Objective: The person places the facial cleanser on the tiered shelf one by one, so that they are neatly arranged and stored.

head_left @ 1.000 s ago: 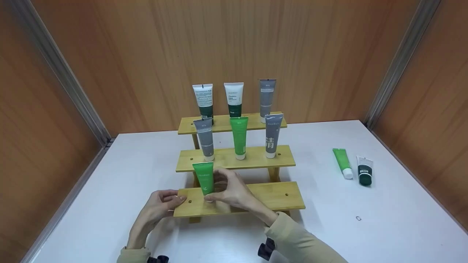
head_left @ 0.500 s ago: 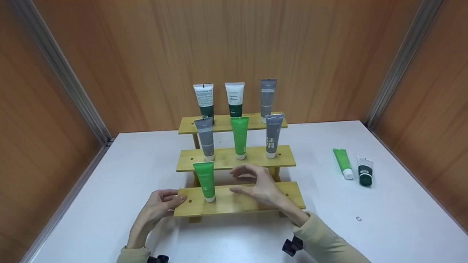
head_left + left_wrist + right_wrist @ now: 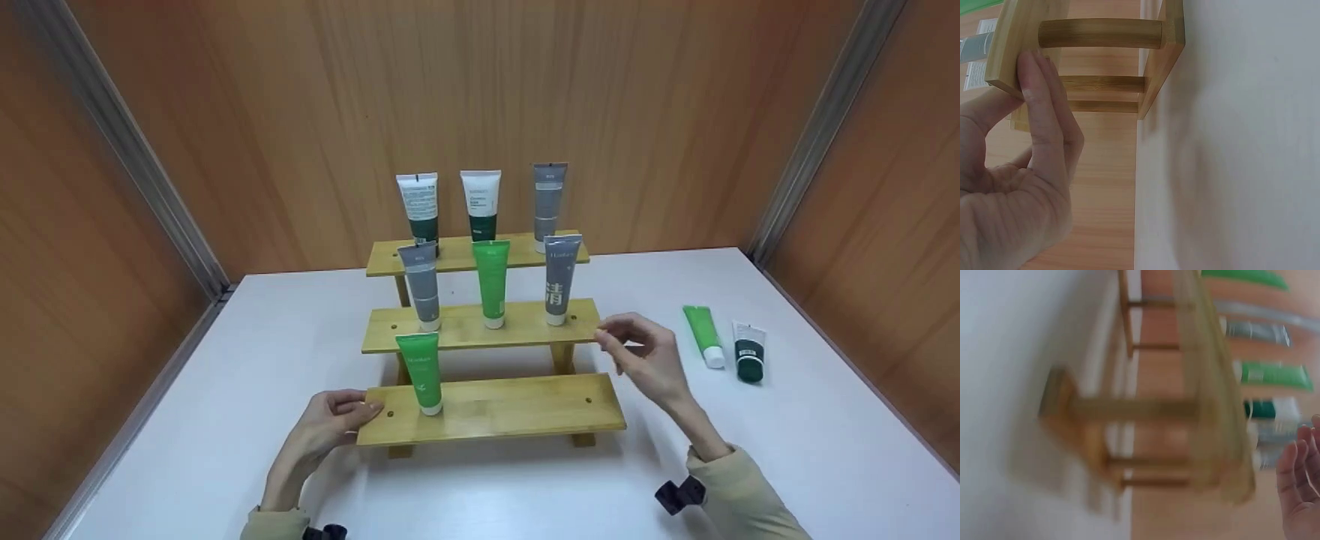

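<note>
My left hand (image 3: 330,424) pinches the left end of the lowest step of a wooden three-tier display stand (image 3: 525,409), thumb above and fingers beneath, as the left wrist view confirms. On that step a green squeeze tube (image 3: 422,371) stands on its cap near the left end. My right hand (image 3: 649,356) hangs in the air by the right end of the middle step, holding nothing, fingers loosely bent. Behind, the middle step carries a grey tube (image 3: 421,283), a green tube (image 3: 492,281) and a grey tube with white lettering (image 3: 561,277).
Up on the top step stand two white-and-dark-green tubes (image 3: 480,199) and a grey tube (image 3: 549,202). A green tube (image 3: 702,334) and a white-and-dark-green tube (image 3: 748,351) lie on the white table (image 3: 750,480) at right. Wooden panels (image 3: 480,90) enclose the back and sides.
My right hand has let go of the green tube on the lowest step and moved right, past the stand's right end. The tube stays upright; my left hand keeps its place.
</note>
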